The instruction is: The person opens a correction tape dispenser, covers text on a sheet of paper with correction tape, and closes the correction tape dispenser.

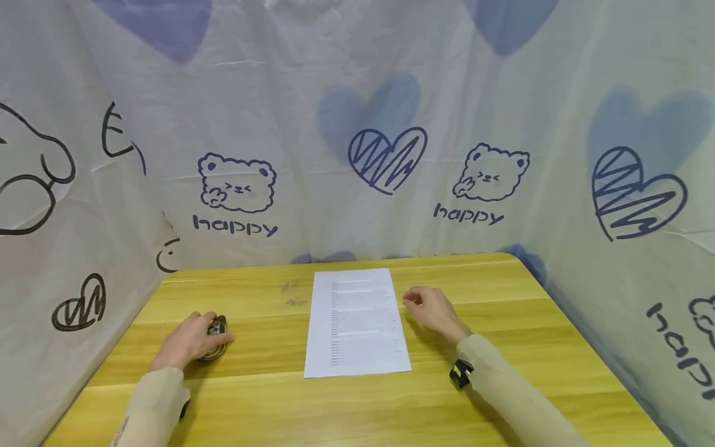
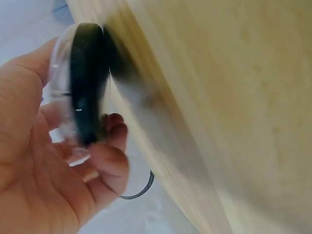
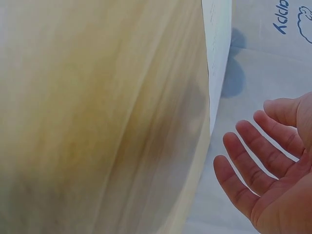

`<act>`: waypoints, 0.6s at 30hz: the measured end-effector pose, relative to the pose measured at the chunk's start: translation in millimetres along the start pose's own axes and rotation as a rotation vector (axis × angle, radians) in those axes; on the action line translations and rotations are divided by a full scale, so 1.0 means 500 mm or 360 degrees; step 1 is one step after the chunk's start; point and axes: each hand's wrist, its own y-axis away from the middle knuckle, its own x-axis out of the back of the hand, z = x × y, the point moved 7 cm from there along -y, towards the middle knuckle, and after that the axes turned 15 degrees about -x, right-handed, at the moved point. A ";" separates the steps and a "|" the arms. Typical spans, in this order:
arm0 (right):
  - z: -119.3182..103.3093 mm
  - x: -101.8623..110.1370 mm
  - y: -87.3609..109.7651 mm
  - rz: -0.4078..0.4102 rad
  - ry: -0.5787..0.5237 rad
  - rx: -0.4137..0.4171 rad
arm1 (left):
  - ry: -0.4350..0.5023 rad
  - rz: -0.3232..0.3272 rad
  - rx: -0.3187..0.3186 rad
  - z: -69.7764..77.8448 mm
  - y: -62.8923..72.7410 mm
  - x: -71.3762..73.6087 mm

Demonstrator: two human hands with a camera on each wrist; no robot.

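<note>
My left hand point(image 1: 181, 343) holds a small round object point(image 1: 213, 352) on the left side of the table. In the left wrist view this object point(image 2: 87, 83) has a thick black body and a clear cover; the thumb and curled fingers grip it by its edges. A dark patterned face shows in the head view, partly hidden by the hand. To the right, my right hand point(image 1: 432, 310) hovers with loosely bent fingers close by the right edge of a printed sheet of paper point(image 1: 357, 326). Nothing is between these fingers point(image 3: 246, 165) in the right wrist view.
The wooden table point(image 1: 257, 403) has light yellow grain and a rounded far right corner. Faint dark marks point(image 1: 293, 295) show on it left of the paper. A white curtain point(image 1: 313, 211) with hearts and bears encloses the back and both sides.
</note>
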 end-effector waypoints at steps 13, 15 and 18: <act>0.009 -0.003 0.002 0.0014 -0.0011 -0.0059 | -0.0016 -0.0093 0.0034 -0.001 0.010 -0.009; 0.011 -0.003 0.001 0.0016 -0.0008 -0.0055 | 0.0022 -0.0134 0.0075 -0.003 0.013 -0.009; 0.013 -0.002 -0.001 0.0007 -0.0011 -0.0051 | 0.0050 -0.0176 0.0114 0.000 0.015 -0.007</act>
